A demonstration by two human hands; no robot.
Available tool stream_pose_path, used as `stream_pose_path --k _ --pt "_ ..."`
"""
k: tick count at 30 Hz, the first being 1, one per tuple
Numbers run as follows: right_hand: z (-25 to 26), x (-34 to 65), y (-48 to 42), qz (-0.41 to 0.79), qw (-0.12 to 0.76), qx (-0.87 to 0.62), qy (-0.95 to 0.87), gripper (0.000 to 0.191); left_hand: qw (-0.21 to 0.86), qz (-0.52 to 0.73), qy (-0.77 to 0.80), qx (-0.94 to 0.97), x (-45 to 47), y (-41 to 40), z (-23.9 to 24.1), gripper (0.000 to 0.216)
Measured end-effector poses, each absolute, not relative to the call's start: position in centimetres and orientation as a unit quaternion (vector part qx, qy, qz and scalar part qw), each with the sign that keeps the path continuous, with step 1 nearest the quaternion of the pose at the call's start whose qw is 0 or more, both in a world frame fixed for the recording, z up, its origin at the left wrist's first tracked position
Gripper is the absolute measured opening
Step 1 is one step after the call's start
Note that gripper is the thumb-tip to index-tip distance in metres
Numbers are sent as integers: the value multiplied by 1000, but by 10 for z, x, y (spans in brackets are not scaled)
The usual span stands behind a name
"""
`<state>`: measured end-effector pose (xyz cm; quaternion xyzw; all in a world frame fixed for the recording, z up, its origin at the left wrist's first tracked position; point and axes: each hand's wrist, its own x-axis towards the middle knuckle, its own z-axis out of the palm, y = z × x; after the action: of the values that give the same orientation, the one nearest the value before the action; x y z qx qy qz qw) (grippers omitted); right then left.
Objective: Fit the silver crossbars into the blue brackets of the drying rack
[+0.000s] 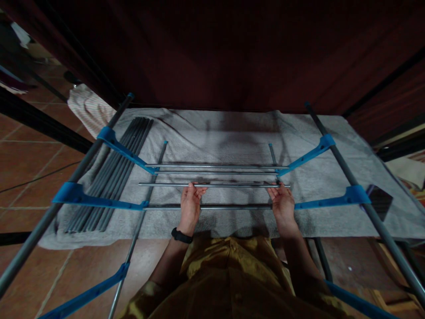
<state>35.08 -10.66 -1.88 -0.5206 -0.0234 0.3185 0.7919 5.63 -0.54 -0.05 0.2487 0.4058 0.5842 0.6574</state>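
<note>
My left hand [190, 204], wearing a black wristband [182, 235], and my right hand [283, 202] hold one thin grey metal rod [239, 185] level between them. Both hands have their fingers curled around it, palms up. The rod's ends are free of the blue plastic brackets. Just below it, a fixed crossbar [239, 207] joins the near left bracket [99, 201] and near right bracket [327, 204]. Beyond the held rod, two more rods [215, 166] run across near the far left bracket [128, 153] and far right bracket [305, 156]. The brackets sit on long grey tubes [341, 164] at the sides.
A bundle of several loose grey tubes [113, 181] lies at the left on a grey blanket [226, 128]. A dark flat phone-like object [379, 202] rests at the right. A dark red panel [226, 57] stands behind. Tiled floor [29, 177] shows at the left.
</note>
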Motion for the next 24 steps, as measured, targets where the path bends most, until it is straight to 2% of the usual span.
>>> stream_pose_path --k 4,8,10,24 --pt "-19 350 -106 311 797 -517 -19 24 655 586 408 247 57 -5 0 40" --pt "-16 348 -105 301 800 -518 -26 43 654 591 409 236 57 -5 0 40" --pt "-15 347 -105 302 798 -520 -33 47 652 596 408 229 57 -5 -1 41" --pt "-16 348 -105 300 796 -524 -32 44 651 603 404 221 57 -3 -2 43"
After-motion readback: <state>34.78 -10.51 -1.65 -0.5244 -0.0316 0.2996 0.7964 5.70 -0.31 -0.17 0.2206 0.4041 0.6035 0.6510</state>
